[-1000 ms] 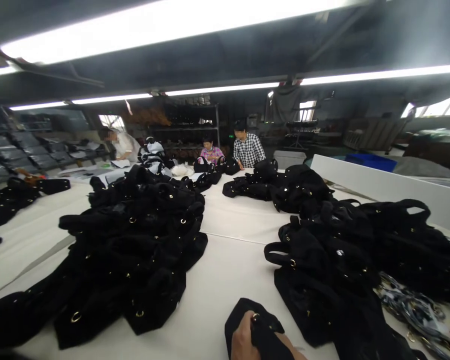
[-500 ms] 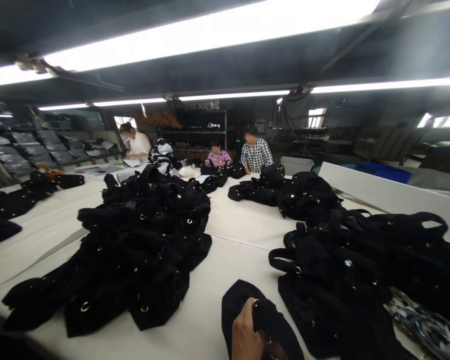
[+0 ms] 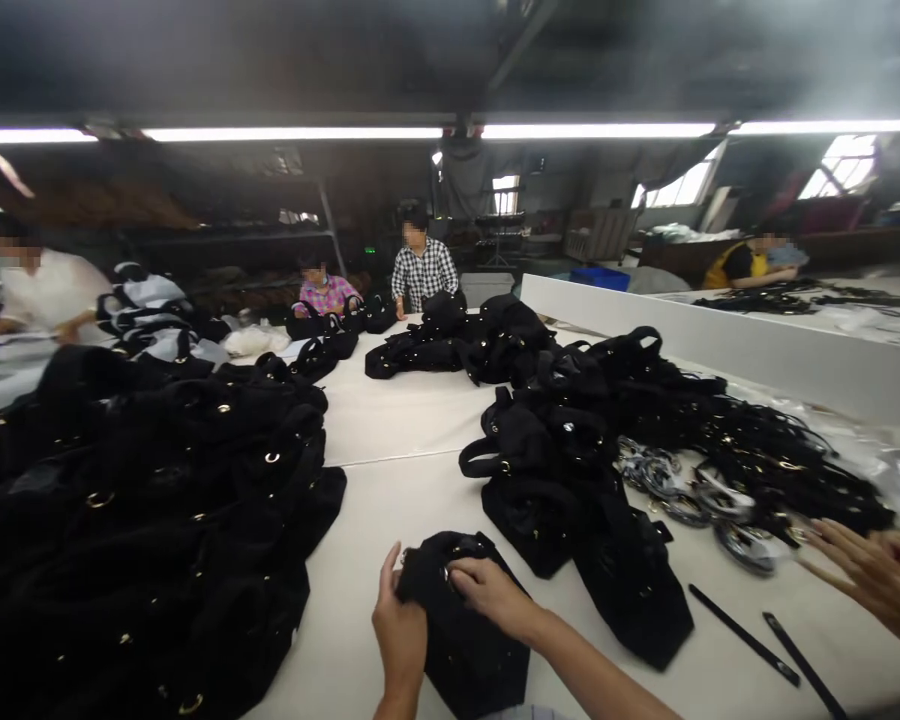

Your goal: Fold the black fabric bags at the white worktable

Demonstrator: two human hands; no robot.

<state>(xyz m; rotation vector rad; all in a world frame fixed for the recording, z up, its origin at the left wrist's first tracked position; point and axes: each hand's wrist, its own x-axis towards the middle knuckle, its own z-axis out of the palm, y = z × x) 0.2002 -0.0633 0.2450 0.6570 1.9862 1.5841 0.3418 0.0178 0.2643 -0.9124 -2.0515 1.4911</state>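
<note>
We've got both hands on a small black bag [image 3: 461, 625] sitting on the white tabletop [image 3: 405, 440] right in front of us: left hand [image 3: 399, 625] gripping its edge, right hand [image 3: 495, 592] pinching the top. Someone else's spread hand [image 3: 874, 570] hovers at right.

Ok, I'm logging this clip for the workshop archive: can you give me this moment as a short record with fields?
setting: long white table in a workshop, strip lights overhead
left hand: grips the near-left edge of a small black bag
right hand: rests on top of the same bag, fingers curled on it
left of the bag: large heap of black bags
right of the bag: second heap, loose black straps
others: a co-worker's hand at right; seated people at the far end
</note>
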